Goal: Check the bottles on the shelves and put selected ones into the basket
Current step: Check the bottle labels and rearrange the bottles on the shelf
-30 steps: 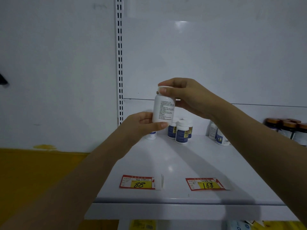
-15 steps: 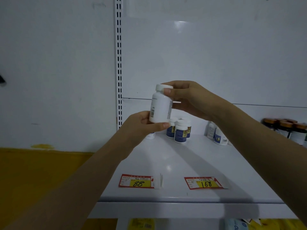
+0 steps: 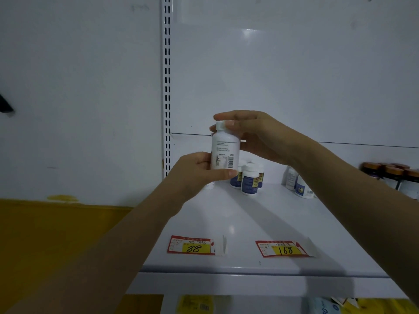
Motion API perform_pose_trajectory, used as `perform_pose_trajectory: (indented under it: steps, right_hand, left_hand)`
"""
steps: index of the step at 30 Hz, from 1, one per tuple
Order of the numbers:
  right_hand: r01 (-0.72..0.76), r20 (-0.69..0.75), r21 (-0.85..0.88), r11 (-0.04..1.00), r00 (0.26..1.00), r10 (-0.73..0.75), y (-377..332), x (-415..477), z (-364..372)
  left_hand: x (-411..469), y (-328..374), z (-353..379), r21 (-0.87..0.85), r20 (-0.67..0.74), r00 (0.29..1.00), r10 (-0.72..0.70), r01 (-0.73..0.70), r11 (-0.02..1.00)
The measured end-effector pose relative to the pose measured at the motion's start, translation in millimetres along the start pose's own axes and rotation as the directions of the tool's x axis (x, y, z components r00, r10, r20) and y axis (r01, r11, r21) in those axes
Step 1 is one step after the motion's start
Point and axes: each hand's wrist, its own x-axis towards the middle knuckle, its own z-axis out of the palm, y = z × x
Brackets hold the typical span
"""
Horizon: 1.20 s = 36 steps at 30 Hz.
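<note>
A white shelf (image 3: 249,223) runs across the view. Above it, the left hand (image 3: 195,172) grips the base of an upright white bottle (image 3: 224,150), fingers curled round it, while the right hand (image 3: 256,134) pinches its cap. Small blue-labelled bottles (image 3: 249,182) stand behind, and two price tags (image 3: 192,245) lie near the front edge.

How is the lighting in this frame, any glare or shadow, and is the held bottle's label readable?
Head view: dim, bluish light; a glare patch on the back panel; long shadows cross the shelf; the white bottle's barcode shows, its print is unreadable; 88 price tag and 168 price tag read clearly.
</note>
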Motion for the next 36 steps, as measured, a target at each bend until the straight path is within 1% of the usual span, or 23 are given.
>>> perform_pose_trajectory:
  steps: [3,4,6,9,11,13,15,17,18,21,23,26,30,33,36]
  right_hand:
    - [-0.006,-0.045,-0.149,0.989,0.999,0.000,-1,2,4]
    - [-0.008,-0.062,-0.168,0.986,0.998,-0.003,-2,3,4]
    - [-0.011,-0.088,-0.115,0.993,0.996,0.001,-2,4,1]
    - [-0.005,-0.088,0.025,1.000,0.996,0.008,0,4,-4]
    - [-0.007,-0.065,0.049,0.999,0.998,0.010,1,4,-5]
    - [-0.012,-0.037,0.058,0.998,0.999,0.014,1,4,-6]
    - [-0.022,-0.020,0.053,0.998,1.000,0.023,1,6,-7]
    - [-0.032,-0.034,-0.007,0.999,0.999,0.032,2,7,-6]
    - [-0.030,-0.053,-0.037,0.999,0.998,0.028,3,8,-5]
    - [-0.004,-0.083,-0.054,0.999,0.997,-0.001,6,8,-6]
    - [0.013,-0.068,-0.004,1.000,0.998,-0.013,7,5,-8]
    - [0.019,-0.021,0.087,0.996,1.000,-0.018,6,1,-10]
    - [0.030,0.015,0.111,0.993,0.999,-0.032,7,-1,-7]
    - [0.030,-0.019,0.067,0.997,0.999,-0.029,6,1,-8]
    - [0.020,-0.026,0.022,1.000,0.999,-0.020,5,1,-11]
  left_hand:
    - [2,0,3,-0.016,-0.078,0.996,0.032,-0.034,0.999]
    - [2,0,3,-0.021,-0.085,0.996,0.037,-0.039,0.999]
    - [3,0,1,-0.043,-0.054,0.998,0.038,-0.041,0.998]
    - [2,1,-1,-0.062,0.056,0.998,0.017,-0.014,0.998]
    - [2,2,-2,-0.051,0.078,0.997,0.016,-0.012,0.999]
    - [4,1,-1,-0.073,0.048,0.998,0.028,-0.025,0.997]
    - [6,0,2,-0.101,-0.017,0.999,0.046,-0.047,0.994]
    - [7,-3,4,-0.112,-0.073,0.995,0.062,-0.070,0.991]
    - [8,-4,5,-0.112,-0.080,0.995,0.067,-0.076,0.991]
    - [8,-5,2,-0.120,-0.024,0.999,0.041,-0.043,0.992]
    - [8,-4,-3,-0.107,0.030,0.999,0.013,-0.010,0.994]
    - [8,-4,-7,-0.084,0.057,0.998,0.007,-0.003,0.996]
    - [6,-3,0,-0.072,0.032,0.999,0.035,-0.033,0.997]
    - [5,-4,1,-0.113,-0.013,0.998,0.054,-0.055,0.992]
    - [5,-4,-1,-0.131,-0.020,0.998,0.053,-0.056,0.990]
